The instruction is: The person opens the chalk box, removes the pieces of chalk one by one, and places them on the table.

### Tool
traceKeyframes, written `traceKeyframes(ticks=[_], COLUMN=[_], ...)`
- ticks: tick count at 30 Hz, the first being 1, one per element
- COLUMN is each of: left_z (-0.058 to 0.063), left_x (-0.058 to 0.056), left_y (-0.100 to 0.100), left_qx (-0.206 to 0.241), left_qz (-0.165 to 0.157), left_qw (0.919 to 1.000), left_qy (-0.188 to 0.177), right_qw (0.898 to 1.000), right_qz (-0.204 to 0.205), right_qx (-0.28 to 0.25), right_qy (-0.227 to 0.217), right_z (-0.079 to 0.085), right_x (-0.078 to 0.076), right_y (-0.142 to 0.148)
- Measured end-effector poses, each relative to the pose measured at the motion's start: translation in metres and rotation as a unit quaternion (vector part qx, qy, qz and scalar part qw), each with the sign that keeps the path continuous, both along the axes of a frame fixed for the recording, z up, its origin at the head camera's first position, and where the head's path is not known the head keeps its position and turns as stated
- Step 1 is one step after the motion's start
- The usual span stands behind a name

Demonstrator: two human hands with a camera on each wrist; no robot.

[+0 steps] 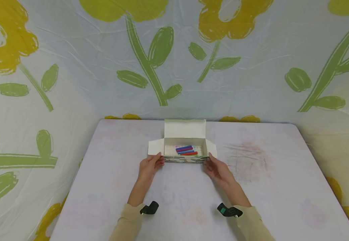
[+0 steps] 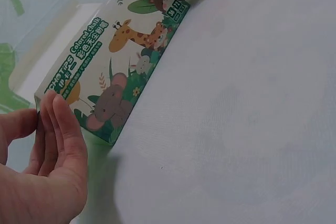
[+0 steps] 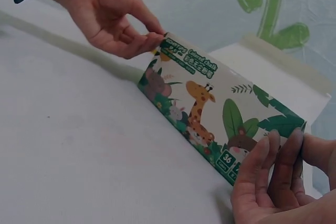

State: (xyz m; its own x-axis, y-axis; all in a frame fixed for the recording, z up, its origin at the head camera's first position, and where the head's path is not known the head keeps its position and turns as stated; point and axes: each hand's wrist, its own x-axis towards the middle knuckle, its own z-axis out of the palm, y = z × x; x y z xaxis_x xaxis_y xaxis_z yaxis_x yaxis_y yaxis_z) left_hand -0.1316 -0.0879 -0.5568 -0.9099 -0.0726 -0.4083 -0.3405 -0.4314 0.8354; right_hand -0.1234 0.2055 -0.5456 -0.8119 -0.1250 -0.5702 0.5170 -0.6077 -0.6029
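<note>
An open colored chalk box (image 1: 186, 160) sits near the middle of the table, its lid (image 1: 185, 129) raised at the back and side flaps folded outward. Inside lie several chalk sticks (image 1: 184, 148), blue, purple and red, over a pale dotted bottom. At the box's left front corner my left hand (image 1: 148, 167) pinches the edge between thumb and fingers. My right hand (image 1: 221, 172) grips the right front corner the same way. Both wrist views show the box front (image 2: 136, 45) with its giraffe and elephant print; fingers of my right hand (image 3: 286, 177) cover its near corner.
The box rests on a white table (image 1: 186, 204) with rounded far corners. Reddish and grey smudges (image 1: 248, 160) mark the surface to the right. A flower-printed cloth (image 1: 102, 60) hangs behind and along both sides. Each wrist wears a black camera mount (image 1: 229, 211).
</note>
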Motion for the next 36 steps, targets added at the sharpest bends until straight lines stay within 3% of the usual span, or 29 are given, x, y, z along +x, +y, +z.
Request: traceKeyframes(ticks=[4,9,15,20,27,31,33,36], left_z=[-0.002,-0.001,0.001,-0.001,0.005,0.010,0.011,0.012], left_x=[0.001,0.002,0.004,0.006,0.009,0.013,0.014,0.015], left_y=[-0.002,-0.002,-0.003,-0.002,0.006,0.013,0.015,0.018], left_qx=[0.043,0.075,0.082,0.068,-0.005,-0.057,-0.071,-0.072], left_qz=[-0.014,-0.019,-0.029,-0.015,-0.007,-0.031,-0.048,-0.062], left_qw=[0.9987,0.9966,0.9958,0.9972,0.9996,0.9976,0.9961,0.9953], left_qy=[-0.022,-0.030,-0.030,-0.028,-0.027,-0.023,-0.021,-0.021], right_qw=[0.998,0.997,0.999,0.997,0.984,0.975,0.966,0.944], right_qz=[0.017,0.033,0.039,0.051,0.052,0.044,0.046,0.076], right_qx=[-0.042,-0.051,-0.020,0.056,0.155,0.201,0.240,0.304], right_qy=[-0.036,-0.048,-0.028,0.011,0.070,0.082,0.088,0.106], right_z=[0.001,0.002,0.003,0.002,0.002,0.004,0.006,0.009], right_x=[0.000,0.001,0.004,0.007,0.010,0.013,0.015,0.017], right_y=[0.003,0.005,0.003,0.005,0.005,0.006,0.006,0.004])
